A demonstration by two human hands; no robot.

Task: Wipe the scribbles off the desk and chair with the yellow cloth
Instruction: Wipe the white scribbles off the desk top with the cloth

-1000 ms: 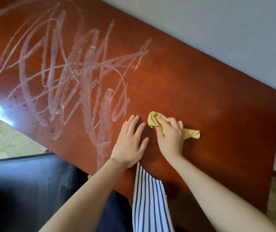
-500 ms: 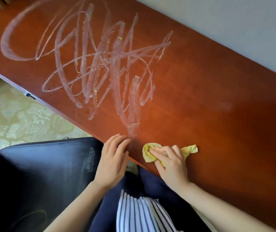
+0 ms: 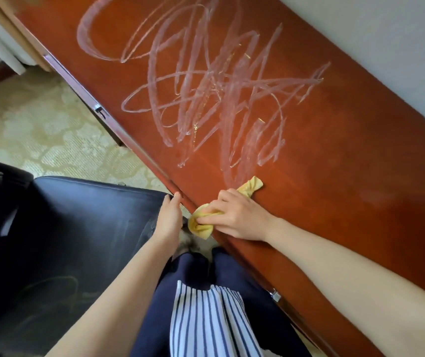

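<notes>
— What's the setting?
— A glossy red-brown worktop (image 3: 335, 176) against a pale wall (image 3: 386, 34), with patterned carpet (image 3: 38, 124) beside it. Pale scribbles (image 3: 214, 94) loop across the middle of the worktop.
— Where's the yellow cloth (image 3: 201, 225)?
— Bunched on the worktop's front edge. One end overhangs it and the other trails onto the worktop near the lowest stroke.
— Who holds it?
— The right hand (image 3: 239, 217), fingers curled over it, pressing it down.
— And the left hand (image 3: 170, 220)?
— Fingers straight and together, holding nothing, tips touching the worktop's front edge. The black chair (image 3: 77, 228) stands below that edge, with faint pale lines on its seat
</notes>
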